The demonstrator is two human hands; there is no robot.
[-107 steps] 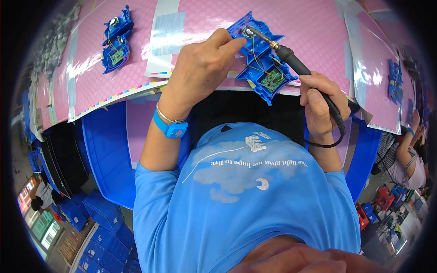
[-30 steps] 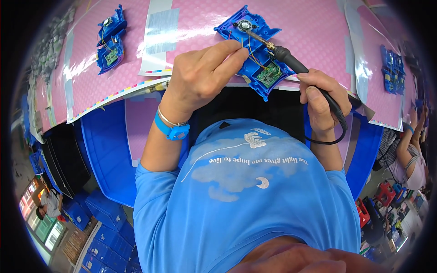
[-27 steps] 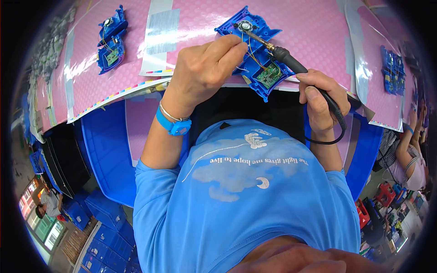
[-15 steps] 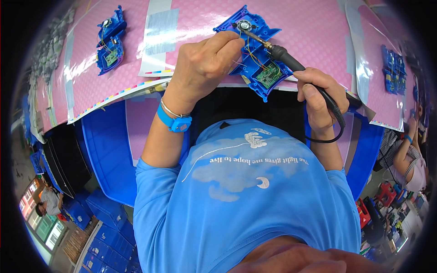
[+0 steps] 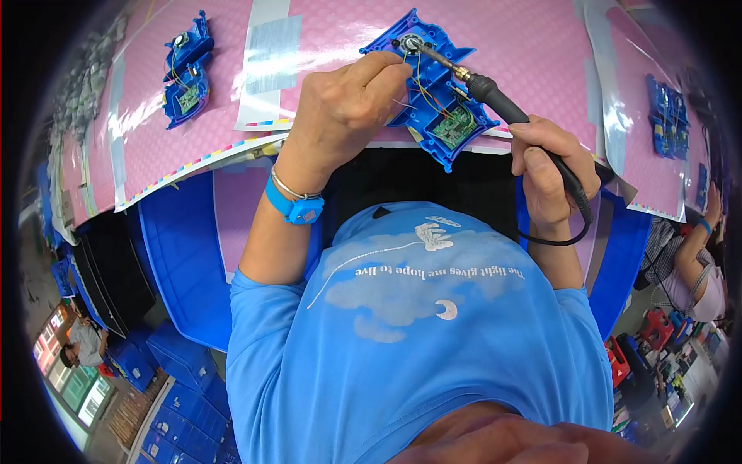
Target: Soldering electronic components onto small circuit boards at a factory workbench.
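A blue plastic housing lies opened in two joined halves at the table's near edge. Its far half holds a round speaker; a green circuit board sits in the near half, with thin coloured wires between them. My right hand is closed around a soldering iron, whose tip meets the speaker. Left of the speaker, my left hand is pinched, a thin wire showing at its fingertips. The exact grip is partly hidden by the fingers.
Another opened blue housing lies on the pink-covered table at left, and more blue housings at right. Blue bins stand below the edge. The iron's black cord loops beneath my right wrist. Other people are at both sides.
My right hand has shifted slightly right, and the soldering iron's handle with it; its tip is still at the speaker. The left hand stays nearly in place. The housing has barely moved.
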